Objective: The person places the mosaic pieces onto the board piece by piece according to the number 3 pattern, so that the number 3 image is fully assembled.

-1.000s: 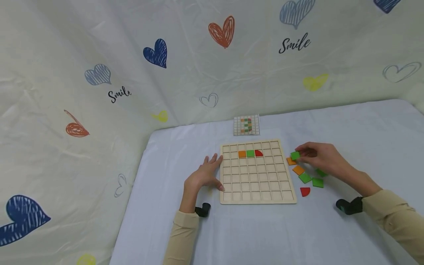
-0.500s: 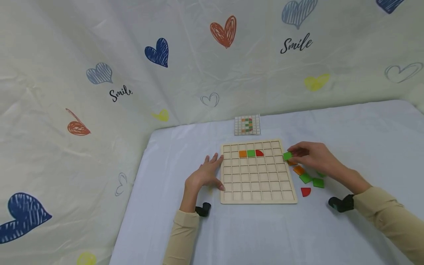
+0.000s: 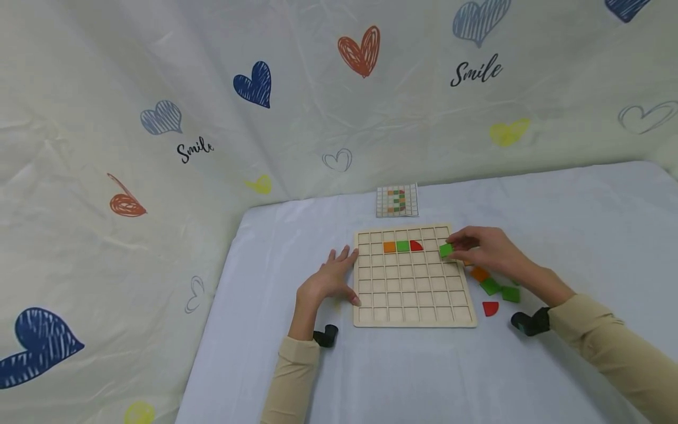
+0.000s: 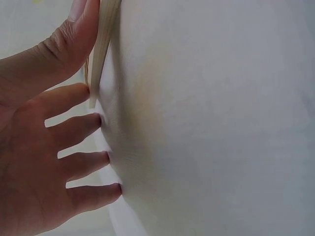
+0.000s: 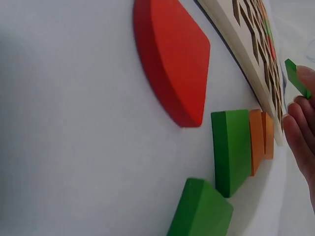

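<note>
A pale wooden grid board (image 3: 392,285) lies on the white-covered table. One row near its far side holds an orange square tile (image 3: 389,247), a green square tile (image 3: 403,246) and a red quarter-round tile (image 3: 416,245). My right hand (image 3: 484,247) pinches another green square tile (image 3: 446,251) between thumb and fingers, over the board's right part. In the right wrist view that pinched tile (image 5: 297,77) is raised above the board's edge. My left hand (image 3: 329,281) has its fingers spread, with thumb and fingertips at the board's left edge; its fingers (image 4: 81,164) look straight in the left wrist view.
Right of the board lie loose tiles: a red quarter-round (image 3: 490,308), green squares (image 3: 511,294) and orange squares (image 3: 479,274). A printed pattern card (image 3: 397,201) lies beyond the board, near a backdrop with hearts (image 3: 360,52). Dark wrist devices (image 3: 531,323) show at both wrists.
My right hand has moved left with the green square tile, from above the loose tiles to over the board's right side. My left hand has stayed at the board's left edge.
</note>
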The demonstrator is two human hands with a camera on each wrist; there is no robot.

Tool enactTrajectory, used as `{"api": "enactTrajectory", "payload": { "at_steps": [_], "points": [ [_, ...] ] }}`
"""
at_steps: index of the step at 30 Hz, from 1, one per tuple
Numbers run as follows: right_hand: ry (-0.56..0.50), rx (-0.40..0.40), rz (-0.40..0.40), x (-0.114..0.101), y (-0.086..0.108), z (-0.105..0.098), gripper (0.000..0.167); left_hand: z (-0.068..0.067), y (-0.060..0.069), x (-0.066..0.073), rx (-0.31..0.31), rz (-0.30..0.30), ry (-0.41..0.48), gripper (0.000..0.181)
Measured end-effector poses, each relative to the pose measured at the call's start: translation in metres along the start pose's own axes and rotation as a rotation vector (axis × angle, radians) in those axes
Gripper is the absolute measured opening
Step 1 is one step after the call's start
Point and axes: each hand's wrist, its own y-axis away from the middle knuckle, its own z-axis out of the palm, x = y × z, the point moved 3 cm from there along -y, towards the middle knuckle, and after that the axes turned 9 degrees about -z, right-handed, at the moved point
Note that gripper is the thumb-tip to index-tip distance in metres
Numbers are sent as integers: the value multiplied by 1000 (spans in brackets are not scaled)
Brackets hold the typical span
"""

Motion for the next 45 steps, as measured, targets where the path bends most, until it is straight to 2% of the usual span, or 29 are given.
{"api": "enactTrajectory", "payload": {
  "at_steps": [10, 19, 24, 38, 45],
  "points": [
    [-19, -27, 14, -8, -10, 12, 35, 0, 0, -1, 7, -1, -9, 120],
    [-22, -46, -48, -9, -22, 23, 31, 0, -1, 0, 10, -11, -1, 120],
    [-26, -53, -58, -9, -24, 27, 30, 0, 0, -1, 10, -8, 0, 120],
    [-20, -94, -38, -13, -34, 38, 29, -1, 2, 3, 8, -16, 3, 119],
    [-6, -96, -88, -14, -37, 41, 27, -3, 3, 4, 1, -16, 8, 118]
  ]
}}
